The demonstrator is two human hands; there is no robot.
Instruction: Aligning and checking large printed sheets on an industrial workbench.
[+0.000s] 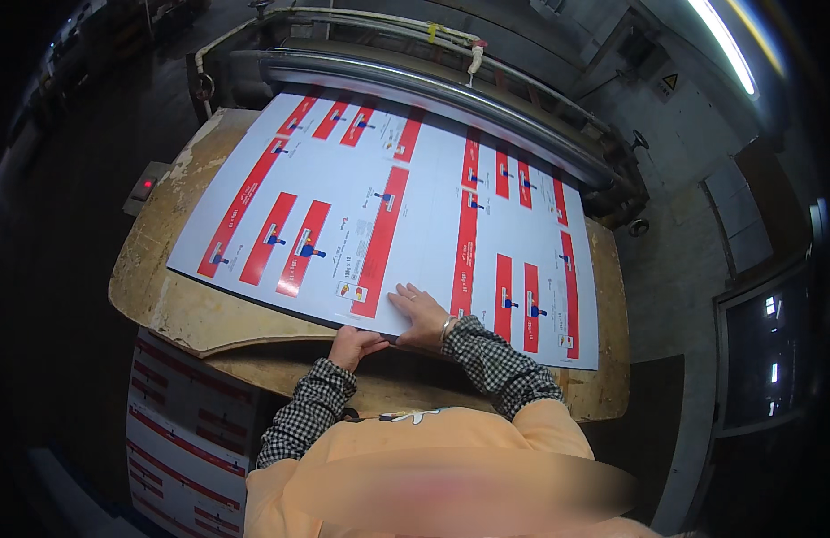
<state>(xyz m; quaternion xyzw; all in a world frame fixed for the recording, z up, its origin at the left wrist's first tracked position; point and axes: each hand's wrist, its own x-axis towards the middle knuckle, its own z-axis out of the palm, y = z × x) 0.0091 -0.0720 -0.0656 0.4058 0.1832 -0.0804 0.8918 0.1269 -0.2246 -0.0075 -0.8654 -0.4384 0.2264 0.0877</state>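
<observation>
A large white printed sheet (424, 229) with red panels and small blue figures lies on a worn wooden table. Its far edge meets the metal roller of a machine. At the sheet's near edge, my left hand (350, 348) is closed on the border, fingers pointing right and partly hidden. Just to its right, my right hand (421, 318) rests flat on the sheet with its fingers spread, a ring and a bracelet on it. Both forearms wear black-and-white checked sleeve covers.
The long metal roller (433, 103) spans the table's far side, with pipes above it. A wooden table edge (186, 325) curves inward near me. More red-and-white printed sheets (186, 439) stand below left. A small box with a red light (146, 186) sits at the left.
</observation>
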